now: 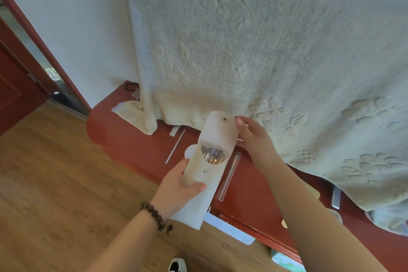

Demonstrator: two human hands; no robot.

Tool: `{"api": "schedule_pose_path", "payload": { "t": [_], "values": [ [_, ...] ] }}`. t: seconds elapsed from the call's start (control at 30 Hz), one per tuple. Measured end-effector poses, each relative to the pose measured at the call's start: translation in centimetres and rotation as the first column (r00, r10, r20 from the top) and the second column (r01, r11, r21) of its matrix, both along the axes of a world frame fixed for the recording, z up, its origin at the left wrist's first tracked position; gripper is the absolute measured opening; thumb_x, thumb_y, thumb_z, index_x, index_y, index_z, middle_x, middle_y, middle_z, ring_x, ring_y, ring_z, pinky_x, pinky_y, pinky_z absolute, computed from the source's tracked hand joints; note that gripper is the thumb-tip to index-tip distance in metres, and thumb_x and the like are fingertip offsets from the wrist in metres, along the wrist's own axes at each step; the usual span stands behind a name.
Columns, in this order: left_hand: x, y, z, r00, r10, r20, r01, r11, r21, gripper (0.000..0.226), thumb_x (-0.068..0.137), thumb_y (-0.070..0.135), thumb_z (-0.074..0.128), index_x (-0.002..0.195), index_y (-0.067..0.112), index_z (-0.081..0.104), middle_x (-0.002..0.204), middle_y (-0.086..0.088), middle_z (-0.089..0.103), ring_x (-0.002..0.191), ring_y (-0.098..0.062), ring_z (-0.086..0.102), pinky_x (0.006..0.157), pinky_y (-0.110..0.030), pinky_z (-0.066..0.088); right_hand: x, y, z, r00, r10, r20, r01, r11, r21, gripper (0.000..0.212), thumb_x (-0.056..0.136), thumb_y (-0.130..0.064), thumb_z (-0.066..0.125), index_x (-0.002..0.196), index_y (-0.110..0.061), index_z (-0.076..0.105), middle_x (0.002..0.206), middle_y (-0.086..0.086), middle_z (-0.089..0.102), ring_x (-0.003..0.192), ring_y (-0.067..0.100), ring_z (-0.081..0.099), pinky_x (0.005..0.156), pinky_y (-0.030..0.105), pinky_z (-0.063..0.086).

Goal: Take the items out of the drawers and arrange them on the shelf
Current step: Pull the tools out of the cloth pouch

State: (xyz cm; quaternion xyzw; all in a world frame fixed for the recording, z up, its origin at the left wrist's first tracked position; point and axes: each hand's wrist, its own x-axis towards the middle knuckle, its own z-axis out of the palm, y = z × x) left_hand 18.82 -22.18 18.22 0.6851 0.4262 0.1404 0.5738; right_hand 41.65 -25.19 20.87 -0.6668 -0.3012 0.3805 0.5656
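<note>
Your left hand grips the cream pouch with curled fingers; your right hand pinches its open flap. Just behind your fingertips, the hanging blanket covers the red cabinet.

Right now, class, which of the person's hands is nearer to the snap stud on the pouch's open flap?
Right. The right hand has its fingertips at the flap's edge, just beside the snap stud. The left hand grips the pouch lower down, well below the flap.
</note>
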Motion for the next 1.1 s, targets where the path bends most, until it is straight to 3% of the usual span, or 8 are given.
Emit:
{"api": "schedule_pose_path", "payload": {
  "t": [0.07, 0.17, 0.27, 0.33, 0.47, 0.6, 0.9, 1.1],
  "values": [
    [0.7, -0.1, 0.7, 1.0, -0.02, -0.013, 0.02, 1.0, 0.019, 0.039, 0.076, 0.027, 0.075, 0.107, 0.036, 0.053, 0.1, 0.011, 0.067, 0.088, -0.007, 0.067, 0.073, -0.031, 0.059, 0.2, -0.4, 2.6, 0.992, 0.001, 0.128, -0.007, 0.999, 0.041, 0.031, 0.085, -0.045, 0.062, 0.112, -0.031, 0.065, 0.091, -0.006, 0.073, 0.09, 0.011, 0.068, 0.081, 0.033, 0.055],
    [1.8, -0.2, 1.8, 1.0, -0.027, -0.012, 0.028, 0.999, 0.03, 0.039, 0.075, 0.029, 0.075, 0.106, 0.036, 0.053, 0.1, 0.012, 0.067, 0.089, -0.008, 0.066, 0.073, -0.031, 0.058, 0.3, -1.6, 5.2, 0.973, -0.039, 0.229, 0.009, 0.992, 0.13, 0.01, 0.087, -0.028, 0.066, 0.094, -0.031, 0.072, 0.082, -0.003, 0.073, 0.08, 0.011, 0.065, 0.079, 0.038, 0.053],
    [2.8, -0.2, 3.5, 0.999, -0.011, 0.033, 0.01, 1.0, 0.012, 0.037, 0.075, 0.029, 0.076, 0.105, 0.034, 0.055, 0.099, 0.012, 0.068, 0.087, -0.008, 0.067, 0.072, -0.032, 0.058, -0.4, -3.2, 6.8, 0.966, -0.016, 0.256, -0.036, 0.98, 0.198, 0.013, 0.086, -0.022, 0.068, 0.083, -0.032, 0.075, 0.078, -0.011, 0.073, 0.075, 0.001, 0.065, 0.069, 0.014, 0.049],
    [3.5, -0.2, 4.8, 0.995, -0.011, 0.095, 0.012, 1.0, -0.009, 0.035, 0.076, 0.027, 0.076, 0.105, 0.033, 0.057, 0.1, 0.011, 0.069, 0.085, -0.007, 0.068, 0.071, -0.032, 0.059, -1.0, -4.1, 7.0, 0.956, 0.017, 0.292, -0.08, 0.976, 0.204, 0.012, 0.086, -0.02, 0.068, 0.086, -0.028, 0.077, 0.082, -0.012, 0.074, 0.08, 0.0, 0.067, 0.069, 0.007, 0.044],
    [4.6, -0.7, 7.5, 0.974, 0.0, 0.228, 0.023, 0.995, -0.099, 0.033, 0.075, 0.024, 0.075, 0.104, 0.03, 0.063, 0.097, 0.005, 0.072, 0.086, -0.015, 0.071, 0.076, -0.042, 0.059, -1.9, -5.3, 6.5, 0.945, 0.028, 0.327, -0.1, 0.974, 0.205, 0.016, 0.087, -0.012, 0.065, 0.095, -0.019, 0.077, 0.096, -0.01, 0.074, 0.111, -0.004, 0.059, 0.089, 0.008, 0.041],
    [5.3, -1.4, 9.4, 0.97, 0.0, 0.244, 0.039, 0.988, -0.152, 0.041, 0.068, 0.029, 0.078, 0.107, 0.024, 0.063, 0.097, 0.0, 0.073, 0.087, -0.021, 0.071, 0.077, -0.046, 0.058, -1.8, -6.1, 6.4, 0.968, 0.008, 0.252, -0.075, 0.962, 0.261, 0.016, 0.087, -0.009, 0.066, 0.097, -0.016, 0.076, 0.101, -0.008, 0.074, 0.117, 0.0, 0.056, 0.102, 0.022, 0.043],
    [6.1, -2.3, 11.0, 0.972, 0.024, 0.234, 0.016, 0.986, -0.168, 0.036, 0.074, 0.019, 0.079, 0.107, 0.016, 0.064, 0.097, -0.006, 0.073, 0.086, -0.025, 0.072, 0.082, -0.05, 0.057, -1.9, -7.4, 5.9, 0.966, 0.02, 0.258, -0.102, 0.946, 0.309, 0.016, 0.088, -0.003, 0.062, 0.096, -0.009, 0.075, 0.114, -0.002, 0.069, 0.124, 0.004, 0.052, 0.108, 0.03, 0.039],
    [6.5, -2.5, 11.6, 0.98, -0.016, 0.199, 0.044, 0.99, -0.134, 0.041, 0.062, 0.029, 0.075, 0.099, 0.014, 0.069, 0.092, -0.007, 0.074, 0.083, -0.024, 0.072, 0.082, -0.049, 0.057, -1.6, -8.3, 5.4, 0.916, 0.034, 0.4, -0.162, 0.943, 0.29, 0.023, 0.091, 0.001, 0.056, 0.105, -0.01, 0.072, 0.12, -0.002, 0.064, 0.128, 0.007, 0.048, 0.106, 0.022, 0.037]
  ]
}}
